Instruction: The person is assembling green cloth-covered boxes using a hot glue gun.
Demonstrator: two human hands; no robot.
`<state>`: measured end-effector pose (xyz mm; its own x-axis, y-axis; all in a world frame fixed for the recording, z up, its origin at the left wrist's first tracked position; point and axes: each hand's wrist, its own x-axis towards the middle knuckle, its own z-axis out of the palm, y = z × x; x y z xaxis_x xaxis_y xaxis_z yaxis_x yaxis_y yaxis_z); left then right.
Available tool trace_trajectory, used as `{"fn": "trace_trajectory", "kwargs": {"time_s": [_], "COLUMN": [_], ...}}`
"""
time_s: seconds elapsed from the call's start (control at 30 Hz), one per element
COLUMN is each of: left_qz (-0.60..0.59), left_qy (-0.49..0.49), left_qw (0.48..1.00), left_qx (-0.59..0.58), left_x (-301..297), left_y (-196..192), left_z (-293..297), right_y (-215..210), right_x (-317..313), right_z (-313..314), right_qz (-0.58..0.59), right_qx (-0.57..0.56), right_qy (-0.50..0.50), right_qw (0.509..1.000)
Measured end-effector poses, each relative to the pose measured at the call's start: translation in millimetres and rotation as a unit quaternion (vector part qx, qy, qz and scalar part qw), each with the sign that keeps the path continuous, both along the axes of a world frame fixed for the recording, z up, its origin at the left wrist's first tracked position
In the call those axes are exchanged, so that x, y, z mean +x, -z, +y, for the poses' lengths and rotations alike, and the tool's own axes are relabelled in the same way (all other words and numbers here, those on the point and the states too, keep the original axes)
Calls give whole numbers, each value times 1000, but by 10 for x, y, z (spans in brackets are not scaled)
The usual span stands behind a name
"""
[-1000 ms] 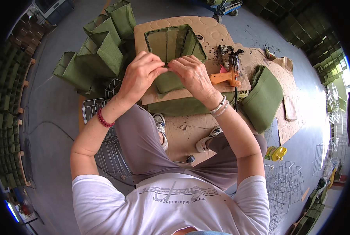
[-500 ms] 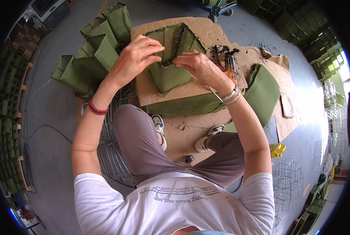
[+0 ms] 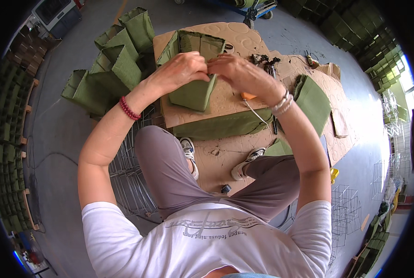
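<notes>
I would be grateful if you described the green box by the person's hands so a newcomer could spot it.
Find the big cardboard sheet at the picture's upper middle. On its left part sits an open-topped green box. Unlike the green boxes clustered off the sheet to its left, this one has the left hand and right hand over it.

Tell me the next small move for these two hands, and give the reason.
Probably a light pinch along the near rim of the green box with the left hand and right hand: their fingertips are close together there, and the box stands open end up on the cardboard. Whether they already grip the rim is hidden.
</notes>
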<state>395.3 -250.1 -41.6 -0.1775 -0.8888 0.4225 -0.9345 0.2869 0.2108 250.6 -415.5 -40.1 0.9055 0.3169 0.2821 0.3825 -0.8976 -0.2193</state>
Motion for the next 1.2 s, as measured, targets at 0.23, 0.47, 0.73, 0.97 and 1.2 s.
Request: {"fn": "trace_trajectory", "kwargs": {"time_s": [0.23,0.47,0.73,0.97,1.2], "left_qz": [16,11,50,57,-11], "left_qy": [-57,-48,-42,-26,-64], "left_qw": [998,999,997,998,997], "left_qx": [-11,-1,-32,-13,-37], "left_x": [149,60,-116,-458,-841], "left_y": [17,22,128,146,234], "left_z": [338,276,367,473,730], "right_y": [252,303,177,206,381], "right_x": [-129,-73,-167,-411,-643], "right_z": [299,385,261,506,671], "right_qz": [-208,-184,-117,-45,-106], "right_qx": [11,22,-11,-47,31], "right_qy": [26,73,25,40,27], "right_qw": [978,980,993,997,994]}}
